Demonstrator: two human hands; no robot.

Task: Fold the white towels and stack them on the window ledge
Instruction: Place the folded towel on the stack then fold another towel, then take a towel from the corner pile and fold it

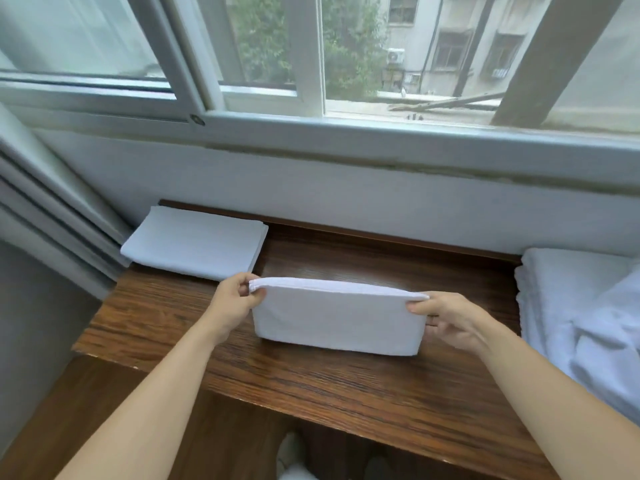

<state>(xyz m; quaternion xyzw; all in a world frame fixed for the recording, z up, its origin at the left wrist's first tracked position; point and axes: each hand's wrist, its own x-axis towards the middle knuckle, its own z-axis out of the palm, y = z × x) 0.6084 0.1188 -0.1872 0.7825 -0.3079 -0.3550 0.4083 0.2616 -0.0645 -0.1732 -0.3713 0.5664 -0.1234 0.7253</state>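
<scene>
White terry: the folded towel (337, 315) we hold stands on its lower edge on the dark wood window ledge (398, 393), top edge raised between both hands.
Left hand (232, 299): fingers curled round the towel's upper left corner, pinching the stacked layers.
Right hand (446, 318): thumb and fingers pinch the upper right corner; the remaining fingers sit loosely curled below it.
Step, as we judge it: last fold or laying flat, then transfer to the stack.
Risk 1: the layers are gripped only at the corners, so the middle could sag or the inner plies slip apart as we lower it, leaving an uneven fold.
Risk 2: carried leftward loosely, it could land askew on the folded stack (195, 242) and overhang its edge.
Count: one towel in hand; one flat folded stack at the ledge's left rear, layers too thin to count; one loose heap of white towels (581, 317) at right, number unclear.
</scene>
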